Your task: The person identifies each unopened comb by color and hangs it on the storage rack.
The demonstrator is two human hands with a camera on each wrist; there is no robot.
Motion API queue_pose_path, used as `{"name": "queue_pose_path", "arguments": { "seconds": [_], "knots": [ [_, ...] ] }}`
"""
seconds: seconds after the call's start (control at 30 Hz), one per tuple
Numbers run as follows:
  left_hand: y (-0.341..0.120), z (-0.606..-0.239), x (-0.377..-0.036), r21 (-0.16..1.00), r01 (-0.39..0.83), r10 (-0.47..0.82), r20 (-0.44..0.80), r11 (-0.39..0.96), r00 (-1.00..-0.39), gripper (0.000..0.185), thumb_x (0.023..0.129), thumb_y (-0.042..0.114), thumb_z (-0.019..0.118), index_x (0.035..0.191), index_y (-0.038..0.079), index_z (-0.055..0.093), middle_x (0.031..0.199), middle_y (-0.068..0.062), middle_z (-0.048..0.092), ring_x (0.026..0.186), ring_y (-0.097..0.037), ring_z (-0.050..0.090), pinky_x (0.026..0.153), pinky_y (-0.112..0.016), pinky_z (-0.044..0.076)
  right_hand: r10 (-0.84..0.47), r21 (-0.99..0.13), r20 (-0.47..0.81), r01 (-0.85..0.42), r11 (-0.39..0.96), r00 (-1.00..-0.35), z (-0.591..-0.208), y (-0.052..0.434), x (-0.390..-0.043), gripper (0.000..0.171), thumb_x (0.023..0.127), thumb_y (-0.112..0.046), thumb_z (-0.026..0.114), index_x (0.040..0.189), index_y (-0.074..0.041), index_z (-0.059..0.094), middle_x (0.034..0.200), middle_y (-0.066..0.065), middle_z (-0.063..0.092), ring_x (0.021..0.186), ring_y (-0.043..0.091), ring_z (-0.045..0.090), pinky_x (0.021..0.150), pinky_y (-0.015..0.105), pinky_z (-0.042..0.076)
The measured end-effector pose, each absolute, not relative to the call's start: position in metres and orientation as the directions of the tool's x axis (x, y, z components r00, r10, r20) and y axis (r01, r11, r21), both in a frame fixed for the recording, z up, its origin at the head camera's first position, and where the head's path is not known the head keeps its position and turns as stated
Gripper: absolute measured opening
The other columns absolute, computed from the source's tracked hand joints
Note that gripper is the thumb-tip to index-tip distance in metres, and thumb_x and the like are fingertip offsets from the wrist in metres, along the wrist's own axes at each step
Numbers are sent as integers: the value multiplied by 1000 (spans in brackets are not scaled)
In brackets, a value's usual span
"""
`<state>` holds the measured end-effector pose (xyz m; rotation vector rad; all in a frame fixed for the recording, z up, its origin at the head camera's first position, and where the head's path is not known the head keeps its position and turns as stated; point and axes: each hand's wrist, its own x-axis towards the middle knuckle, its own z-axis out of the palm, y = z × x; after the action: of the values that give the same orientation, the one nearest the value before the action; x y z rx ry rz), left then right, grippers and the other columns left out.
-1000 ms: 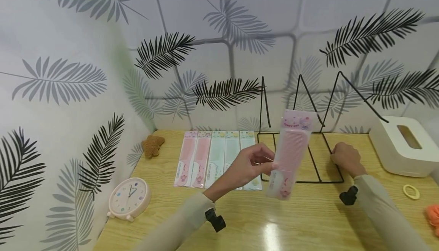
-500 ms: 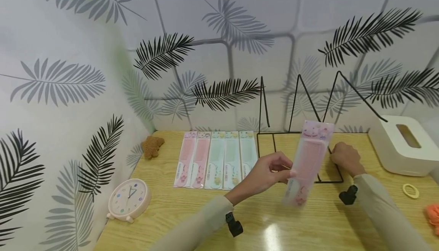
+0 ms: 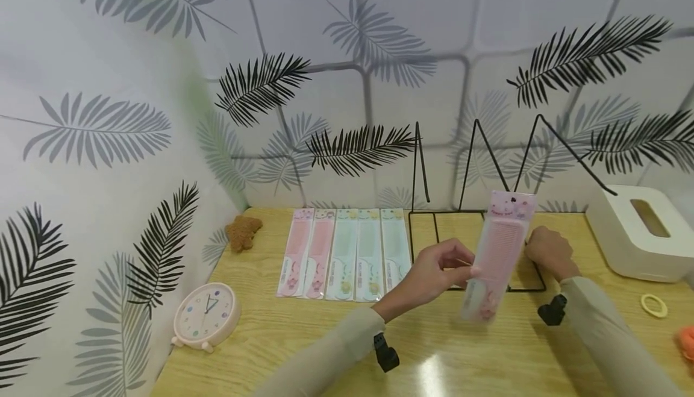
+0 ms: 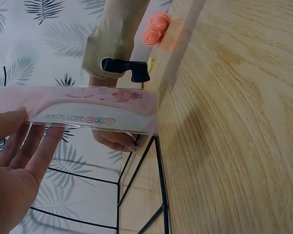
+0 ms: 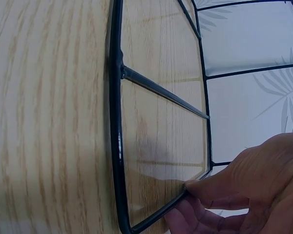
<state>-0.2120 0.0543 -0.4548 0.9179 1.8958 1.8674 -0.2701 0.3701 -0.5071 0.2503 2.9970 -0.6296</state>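
Above the table, left fingers [image 3: 461, 262] pinch comb [image 3: 499, 258]

My left hand [image 3: 436, 273] raised mid-air, fingers pinched together; my right hand [image 3: 547, 251] low, fingertips [image 5: 195, 187] pressed down, both arms reaching forward.
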Motion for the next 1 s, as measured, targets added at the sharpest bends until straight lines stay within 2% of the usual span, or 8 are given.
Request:
{"name": "queue_pose_path", "arguments": {
  "seconds": [0.1, 0.3, 0.6, 0.77, 1.0],
  "knots": [
    [57, -457, -214, 971, 233, 632, 218, -60, -744, 12, 101, 9, 71, 110, 4, 67, 114, -15, 74, 91, 2, 70, 81, -38, 65, 152, -396, -101, 180, 900, -983, -507, 370, -270, 16, 70, -4, 46, 60, -16, 41, 67, 15, 54, 64, 33, 55, 51, 49, 49],
    [62, -462, -223, 961, 275, 605, 242, -40, -758, 13, 101, 10, 71, 111, 3, 66, 113, -16, 75, 93, -1, 72, 80, -36, 65, 138, -409, -105, 169, 897, -985, -505, 368, -269, 22, 67, -4, 46, 58, -21, 35, 63, 5, 43, 61, 25, 42, 49, 40, 40],
    [77, -471, -257, 944, 329, 498, 296, -22, -815, 11, 101, 9, 71, 110, 3, 67, 111, -16, 74, 95, -3, 72, 78, -26, 64, 132, -420, -123, 172, 891, -984, -509, 371, -271, 26, 68, -3, 44, 57, -24, 31, 59, -2, 32, 58, 20, 33, 50, 35, 31],
    [86, -472, -281, 939, 343, 427, 325, -37, -844, 13, 101, 8, 70, 112, 1, 66, 113, -18, 73, 97, -10, 74, 79, -28, 64, 129, -432, -131, 174, 885, -983, -513, 371, -272, 29, 67, -2, 43, 56, -25, 29, 57, -7, 24, 55, 14, 23, 50, 29, 23],
    [96, -465, -313, 935, 349, 346, 349, -63, -871, 15, 101, 5, 70, 114, -2, 67, 113, -21, 71, 101, -31, 75, 83, -38, 65, 119, -435, -115, 158, 887, -986, -506, 368, -269, 29, 67, -1, 42, 58, -24, 28, 58, -7, 21, 57, 14, 21, 51, 30, 22]
  ]
}}
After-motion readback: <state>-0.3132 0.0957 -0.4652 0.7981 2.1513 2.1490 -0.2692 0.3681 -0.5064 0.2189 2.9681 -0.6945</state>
